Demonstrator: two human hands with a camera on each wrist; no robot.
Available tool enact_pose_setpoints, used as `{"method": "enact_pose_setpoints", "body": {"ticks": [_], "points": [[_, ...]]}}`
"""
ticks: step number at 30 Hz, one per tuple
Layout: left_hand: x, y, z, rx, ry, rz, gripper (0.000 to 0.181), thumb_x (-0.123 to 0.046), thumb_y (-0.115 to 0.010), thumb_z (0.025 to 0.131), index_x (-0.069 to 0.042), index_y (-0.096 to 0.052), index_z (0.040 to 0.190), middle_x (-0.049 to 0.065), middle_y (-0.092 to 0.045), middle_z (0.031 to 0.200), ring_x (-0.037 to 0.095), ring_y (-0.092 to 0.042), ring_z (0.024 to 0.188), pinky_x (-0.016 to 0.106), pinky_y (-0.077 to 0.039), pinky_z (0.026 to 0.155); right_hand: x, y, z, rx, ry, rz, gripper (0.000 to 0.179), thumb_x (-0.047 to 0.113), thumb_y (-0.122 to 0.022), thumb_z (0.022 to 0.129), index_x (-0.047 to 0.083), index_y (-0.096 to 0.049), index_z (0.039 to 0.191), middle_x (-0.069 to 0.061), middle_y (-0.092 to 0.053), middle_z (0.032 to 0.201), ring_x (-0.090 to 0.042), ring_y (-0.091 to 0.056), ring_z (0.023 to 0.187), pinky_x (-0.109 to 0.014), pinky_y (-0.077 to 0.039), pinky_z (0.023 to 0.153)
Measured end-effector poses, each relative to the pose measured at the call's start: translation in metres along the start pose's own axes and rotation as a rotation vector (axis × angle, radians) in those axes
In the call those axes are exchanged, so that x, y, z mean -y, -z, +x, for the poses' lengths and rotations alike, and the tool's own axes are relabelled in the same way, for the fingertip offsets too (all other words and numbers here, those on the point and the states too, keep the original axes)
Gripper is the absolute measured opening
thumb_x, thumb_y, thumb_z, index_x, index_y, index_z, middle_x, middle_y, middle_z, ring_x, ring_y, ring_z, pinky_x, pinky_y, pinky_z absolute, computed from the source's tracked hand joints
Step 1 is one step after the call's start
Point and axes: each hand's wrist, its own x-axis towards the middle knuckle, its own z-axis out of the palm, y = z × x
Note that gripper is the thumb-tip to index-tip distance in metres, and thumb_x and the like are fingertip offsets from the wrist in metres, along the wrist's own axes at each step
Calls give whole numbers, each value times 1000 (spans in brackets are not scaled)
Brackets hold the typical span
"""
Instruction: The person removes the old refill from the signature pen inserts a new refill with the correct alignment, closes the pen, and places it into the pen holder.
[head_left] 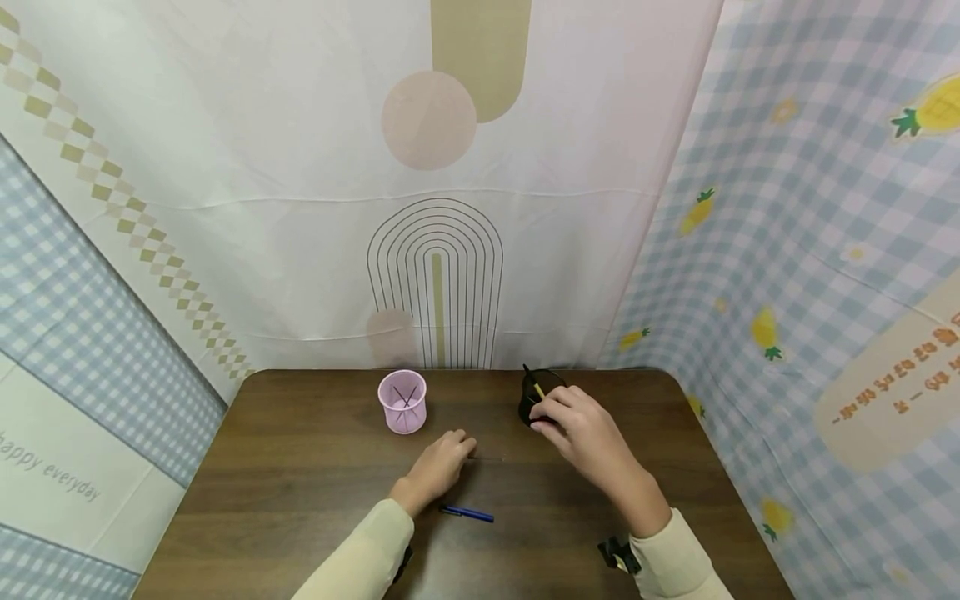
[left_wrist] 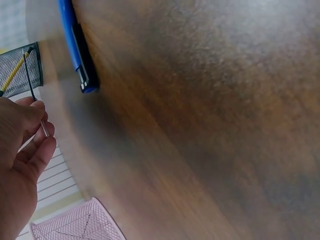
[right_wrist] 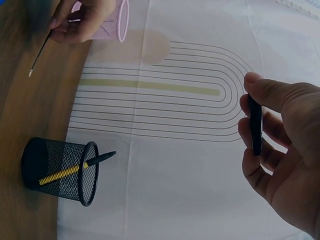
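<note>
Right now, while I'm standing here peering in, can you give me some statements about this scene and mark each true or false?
1. The blue pen lies on the table. True.
2. The yellow pen is in the pink cup. False: the yellow pen leans in the black cup.
3. The left hand holds a thin stick. True.
4. The right hand is empty. False: the right hand holds a black item.
5. The pink cup stands upright. True.
</note>
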Motion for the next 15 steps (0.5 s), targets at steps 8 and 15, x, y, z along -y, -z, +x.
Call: {"method": "enact_pose_setpoints", "body": {"ticks": [8,15], "points": [[-3,-2,-5,53,11,4,12,-4,-73,89,-12,-65,91,2,-59,89,22,-62,80,36,-55,66,0,0,-1,-1,0,6,16,15,-86,82,20,-74,93,8,-66,95,-10,-59,87,-30,-53,73],[-3,-4,-5,51,9,14,12,-5,-74,88,-12,-65,91,3,-60,89,23,-63,79,37,-55,65,0,0,-1,-7,5,7,16,15,-86,82,18,-74,93,7,-66,95,-10,-58,86,-30,-53,72]]}}
